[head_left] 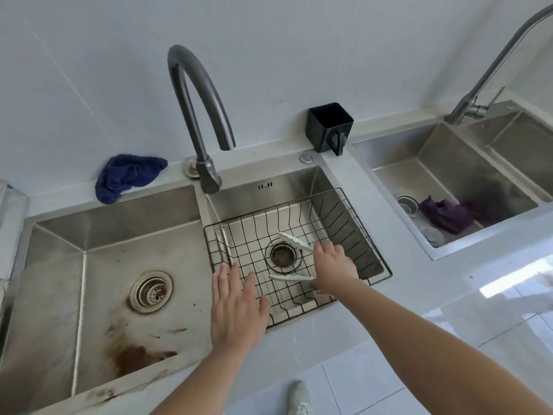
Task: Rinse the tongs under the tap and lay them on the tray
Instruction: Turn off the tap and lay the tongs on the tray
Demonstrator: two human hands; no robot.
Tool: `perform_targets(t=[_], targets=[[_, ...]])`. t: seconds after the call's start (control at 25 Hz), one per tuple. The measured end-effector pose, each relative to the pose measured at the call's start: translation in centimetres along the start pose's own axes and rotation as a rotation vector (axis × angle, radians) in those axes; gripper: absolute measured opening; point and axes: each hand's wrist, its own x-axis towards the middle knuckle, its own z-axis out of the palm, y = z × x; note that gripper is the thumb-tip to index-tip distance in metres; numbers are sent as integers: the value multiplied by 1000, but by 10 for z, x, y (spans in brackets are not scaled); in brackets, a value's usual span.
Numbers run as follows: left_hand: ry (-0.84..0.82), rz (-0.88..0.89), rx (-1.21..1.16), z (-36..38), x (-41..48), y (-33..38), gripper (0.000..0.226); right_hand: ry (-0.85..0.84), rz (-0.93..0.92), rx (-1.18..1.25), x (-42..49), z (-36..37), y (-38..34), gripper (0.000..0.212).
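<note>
White plastic tongs (294, 241) lie spread open in the black wire tray (353, 218) that sits in the middle sink basin, over the drain. My right hand (333, 269) covers their hinge end, fingers curled round it. One arm of the tongs points up-left, the other (288, 277) points left. My left hand (236, 307) hovers flat over the tray's near left corner, fingers straight and spread, holding nothing. The dark curved tap (197, 97) arches above the basin; no water runs from it.
A stained sink basin (98, 283) lies to the left, with a blue cloth (128, 175) behind it. A black holder (329, 127) stands on the ledge. At right, another sink holds a purple cloth (446, 215) under a second tap (490, 70).
</note>
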Motion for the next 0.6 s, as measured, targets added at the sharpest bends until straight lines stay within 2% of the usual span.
perform_targets(t=[0.08, 0.36, 0.6], targets=[[15, -7, 16, 2, 1, 1, 58, -36, -45, -56, 9, 5, 5, 96], [27, -30, 43, 4, 1, 2, 57, 36, -171, -156, 24, 12, 12, 70], [21, -24, 46, 3, 0, 2, 56, 101, -197, -89, 12, 0, 10, 73]])
